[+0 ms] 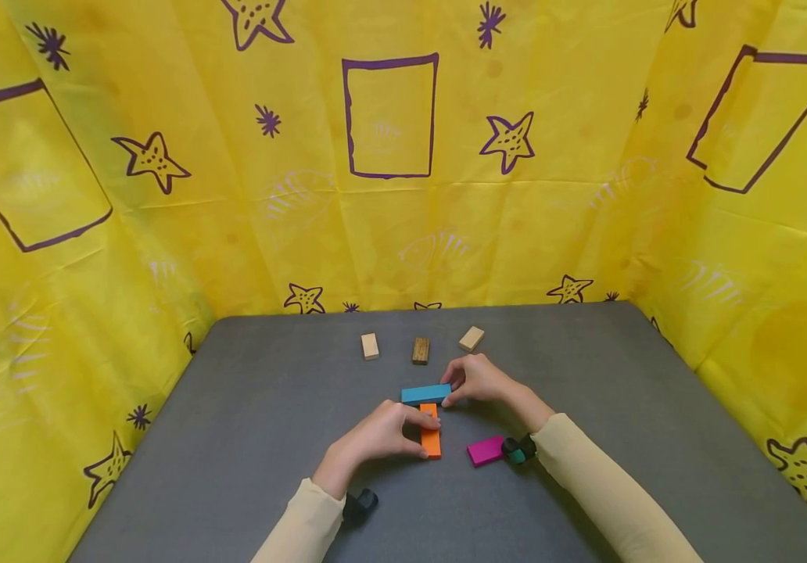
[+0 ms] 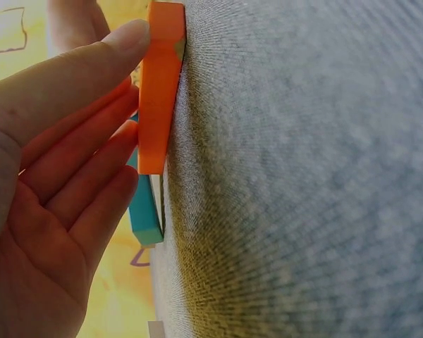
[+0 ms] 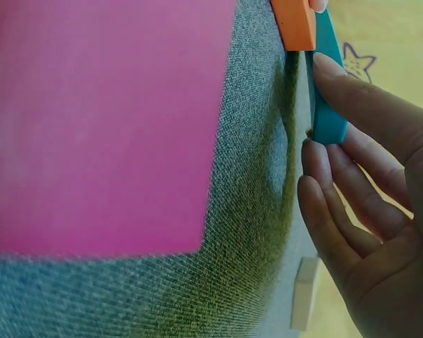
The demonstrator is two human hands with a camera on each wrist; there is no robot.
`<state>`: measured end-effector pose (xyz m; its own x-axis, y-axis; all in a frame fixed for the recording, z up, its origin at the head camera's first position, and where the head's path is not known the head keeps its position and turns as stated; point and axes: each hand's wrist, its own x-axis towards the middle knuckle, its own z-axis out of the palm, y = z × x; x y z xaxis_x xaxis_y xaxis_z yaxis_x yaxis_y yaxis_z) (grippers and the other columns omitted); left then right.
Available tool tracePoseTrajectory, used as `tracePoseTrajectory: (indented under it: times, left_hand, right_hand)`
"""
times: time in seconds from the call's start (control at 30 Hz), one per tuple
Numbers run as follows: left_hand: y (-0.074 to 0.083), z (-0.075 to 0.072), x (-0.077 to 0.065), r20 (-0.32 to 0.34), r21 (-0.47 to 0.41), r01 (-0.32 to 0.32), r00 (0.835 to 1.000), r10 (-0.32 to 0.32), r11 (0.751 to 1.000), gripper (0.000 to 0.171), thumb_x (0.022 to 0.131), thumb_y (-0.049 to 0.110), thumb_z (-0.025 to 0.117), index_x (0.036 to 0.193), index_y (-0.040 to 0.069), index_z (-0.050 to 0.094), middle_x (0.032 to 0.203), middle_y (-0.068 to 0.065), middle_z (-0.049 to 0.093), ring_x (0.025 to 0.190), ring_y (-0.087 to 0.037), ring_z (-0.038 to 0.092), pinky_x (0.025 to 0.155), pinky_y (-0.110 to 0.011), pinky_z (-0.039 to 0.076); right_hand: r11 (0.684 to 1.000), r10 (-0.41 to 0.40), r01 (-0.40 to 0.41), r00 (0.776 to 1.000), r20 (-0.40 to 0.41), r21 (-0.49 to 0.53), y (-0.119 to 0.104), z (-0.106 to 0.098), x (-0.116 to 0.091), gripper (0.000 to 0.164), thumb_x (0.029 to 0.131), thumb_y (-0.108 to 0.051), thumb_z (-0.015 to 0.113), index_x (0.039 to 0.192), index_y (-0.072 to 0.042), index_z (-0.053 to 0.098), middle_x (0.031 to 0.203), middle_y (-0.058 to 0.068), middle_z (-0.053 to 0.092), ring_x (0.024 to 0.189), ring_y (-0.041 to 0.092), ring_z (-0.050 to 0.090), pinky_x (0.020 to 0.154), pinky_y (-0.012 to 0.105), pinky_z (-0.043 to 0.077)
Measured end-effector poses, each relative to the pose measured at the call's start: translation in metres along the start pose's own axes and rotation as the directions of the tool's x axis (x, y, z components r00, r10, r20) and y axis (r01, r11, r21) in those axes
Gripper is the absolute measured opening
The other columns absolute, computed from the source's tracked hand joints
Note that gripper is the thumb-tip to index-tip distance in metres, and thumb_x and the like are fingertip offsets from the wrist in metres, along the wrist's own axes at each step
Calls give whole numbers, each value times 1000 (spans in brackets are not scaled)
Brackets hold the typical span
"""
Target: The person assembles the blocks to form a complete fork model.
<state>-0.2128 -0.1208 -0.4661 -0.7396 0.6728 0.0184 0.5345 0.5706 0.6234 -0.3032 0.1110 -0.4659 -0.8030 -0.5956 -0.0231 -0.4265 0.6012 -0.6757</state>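
Note:
An orange block (image 1: 432,444) lies lengthwise on the grey table, and my left hand (image 1: 385,432) holds it between thumb and fingers. Crosswise at its far end is a blue block (image 1: 425,393), so the two form a T shape; whether they touch is hard to tell. My right hand (image 1: 481,380) pinches the blue block's right end, thumb on the near side and fingers behind. In the right wrist view the thumb (image 3: 331,67) presses against the blue face. Closer to me, below the right wrist, lies a magenta block (image 1: 485,451), which looms large in the right wrist view.
Toward the back of the table (image 1: 291,375) lie a pale wooden block (image 1: 370,346), a dark brown block (image 1: 421,351) and another pale block (image 1: 471,338), set at an angle. A yellow patterned curtain (image 1: 389,227) surrounds the table's back and sides.

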Motion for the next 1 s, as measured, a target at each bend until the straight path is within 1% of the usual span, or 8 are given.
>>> tracePoseTrajectory:
  times: [0.4, 0.63, 0.83, 1.0]
  left_hand:
    - [0, 1, 0, -7, -3, 9, 1000, -9, 1000, 44, 75, 31, 80, 117, 24, 69, 112, 17, 67, 107, 0, 58, 95, -25, 47]
    - [1, 0, 0, -7, -6, 16, 1000, -16, 1000, 44, 75, 31, 80, 117, 24, 69, 112, 17, 67, 106, 0, 58, 95, -26, 47]
    - [1, 0, 0, -4, -5, 12, 1000, -12, 1000, 44, 76, 30, 80, 117, 24, 69, 112, 17, 67, 107, 0, 58, 96, -26, 47]
    - [2, 0, 0, -5, -9, 10, 1000, -10, 1000, 43, 75, 29, 81, 116, 23, 70, 111, 17, 67, 106, 0, 59, 95, -25, 47]
  right_hand:
    - [1000, -13, 14, 999, 46, -18, -1, 0, 0, 26, 69, -24, 85, 89, -17, 70, 84, -5, 69, 74, 7, 63, 68, 22, 54]
    - [1000, -24, 25, 997, 79, -15, 1, -2, 1, 26, 70, -21, 84, 93, -16, 71, 88, -4, 70, 78, 7, 65, 72, 24, 55]
    - [1000, -1, 3, 995, 102, -17, 3, -2, 2, 25, 71, -21, 84, 93, -19, 72, 90, -7, 70, 81, 6, 64, 75, 24, 55]
    - [1000, 5, -3, 995, 102, -17, 3, -2, 2, 25, 72, -22, 83, 94, -20, 71, 90, -7, 70, 81, 8, 64, 76, 25, 55]
